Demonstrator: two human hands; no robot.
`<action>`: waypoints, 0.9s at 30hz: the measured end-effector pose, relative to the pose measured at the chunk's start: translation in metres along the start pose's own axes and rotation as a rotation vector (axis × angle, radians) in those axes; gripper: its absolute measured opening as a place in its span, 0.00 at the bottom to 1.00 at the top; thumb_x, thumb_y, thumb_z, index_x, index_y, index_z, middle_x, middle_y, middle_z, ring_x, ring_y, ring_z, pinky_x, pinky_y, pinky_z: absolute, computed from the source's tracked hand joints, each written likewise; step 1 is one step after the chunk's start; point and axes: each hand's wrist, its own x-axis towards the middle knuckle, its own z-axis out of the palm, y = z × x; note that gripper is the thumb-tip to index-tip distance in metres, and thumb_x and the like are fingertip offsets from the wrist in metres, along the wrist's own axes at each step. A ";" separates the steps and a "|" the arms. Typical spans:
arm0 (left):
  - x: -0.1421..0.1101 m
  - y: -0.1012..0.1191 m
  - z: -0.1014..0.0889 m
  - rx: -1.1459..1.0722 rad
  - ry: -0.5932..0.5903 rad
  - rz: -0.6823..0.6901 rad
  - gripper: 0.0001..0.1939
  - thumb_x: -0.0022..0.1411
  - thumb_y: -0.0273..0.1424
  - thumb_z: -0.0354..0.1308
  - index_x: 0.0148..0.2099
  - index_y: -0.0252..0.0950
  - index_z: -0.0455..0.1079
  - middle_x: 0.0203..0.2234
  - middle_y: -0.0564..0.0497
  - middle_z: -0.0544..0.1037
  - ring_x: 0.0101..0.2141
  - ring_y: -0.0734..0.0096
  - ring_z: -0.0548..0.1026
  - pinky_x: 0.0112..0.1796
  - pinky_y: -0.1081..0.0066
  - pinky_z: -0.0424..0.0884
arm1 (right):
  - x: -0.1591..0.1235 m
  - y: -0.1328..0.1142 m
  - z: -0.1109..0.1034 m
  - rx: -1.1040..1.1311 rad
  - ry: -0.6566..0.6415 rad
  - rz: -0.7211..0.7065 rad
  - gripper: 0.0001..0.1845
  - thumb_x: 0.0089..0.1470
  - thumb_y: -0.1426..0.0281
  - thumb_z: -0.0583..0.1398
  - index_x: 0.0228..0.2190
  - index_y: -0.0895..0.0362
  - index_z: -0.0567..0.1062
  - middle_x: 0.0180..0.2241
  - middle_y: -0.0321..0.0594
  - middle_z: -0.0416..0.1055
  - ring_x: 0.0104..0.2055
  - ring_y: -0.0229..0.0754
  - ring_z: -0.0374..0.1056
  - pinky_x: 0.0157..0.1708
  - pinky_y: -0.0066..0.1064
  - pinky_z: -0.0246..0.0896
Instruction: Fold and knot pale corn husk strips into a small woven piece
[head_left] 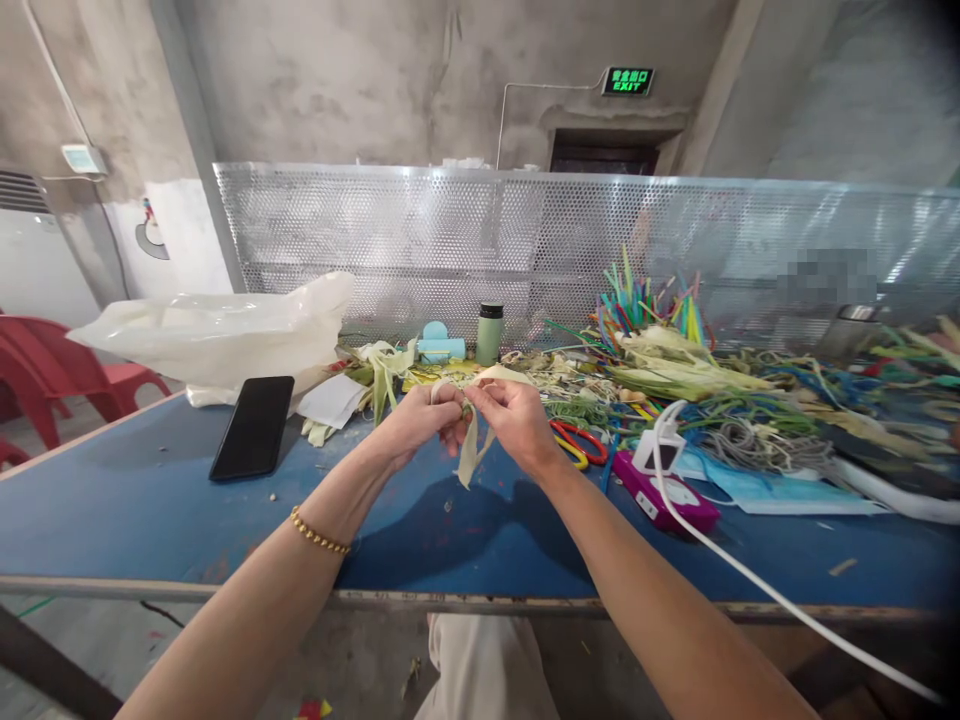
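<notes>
Both hands meet above the middle of the blue table [300, 535]. My left hand [431, 415] is closed in a pinch, and my right hand [517, 415] pinches from the other side. Between them is a pale corn husk strip [469, 455], its ends hanging below the fingers and another pale piece showing behind my right hand. The fingertips partly hide where the strip is gripped. Close behind the hands lie loose husks [390, 370] and scraps. Red-handled scissors [585, 442] rest just right of my right hand.
At left are a black phone [253, 428], white paper [330, 402] and a big plastic bag [225, 330]. A green bottle [489, 333] stands behind. On the right, a purple power strip [664, 495] with a white cable, a blue face mask [787, 488], wire coils [769, 445] and heaped husks [675, 362].
</notes>
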 end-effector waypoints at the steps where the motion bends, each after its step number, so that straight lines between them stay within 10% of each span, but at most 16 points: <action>1: 0.000 -0.001 0.000 -0.005 -0.006 0.004 0.04 0.49 0.24 0.51 0.27 0.33 0.67 0.16 0.52 0.74 0.15 0.74 0.71 0.20 0.74 0.64 | 0.000 -0.001 0.000 0.030 -0.008 0.012 0.23 0.54 0.51 0.60 0.20 0.56 0.65 0.17 0.32 0.58 0.20 0.34 0.53 0.21 0.28 0.48; 18: 0.000 0.000 -0.005 0.018 0.003 0.148 0.06 0.56 0.29 0.57 0.27 0.33 0.69 0.19 0.54 0.70 0.21 0.78 0.67 0.25 0.74 0.64 | -0.002 -0.012 -0.007 0.280 -0.129 0.196 0.15 0.50 0.59 0.64 0.27 0.56 0.67 0.20 0.31 0.63 0.18 0.32 0.57 0.17 0.26 0.54; 27: 0.011 -0.007 -0.010 0.050 0.260 0.194 0.12 0.51 0.36 0.66 0.29 0.32 0.73 0.16 0.56 0.69 0.16 0.79 0.64 0.20 0.74 0.57 | 0.003 -0.004 -0.013 -0.244 0.160 -0.017 0.17 0.54 0.58 0.59 0.23 0.58 0.71 0.22 0.38 0.68 0.24 0.37 0.62 0.24 0.28 0.55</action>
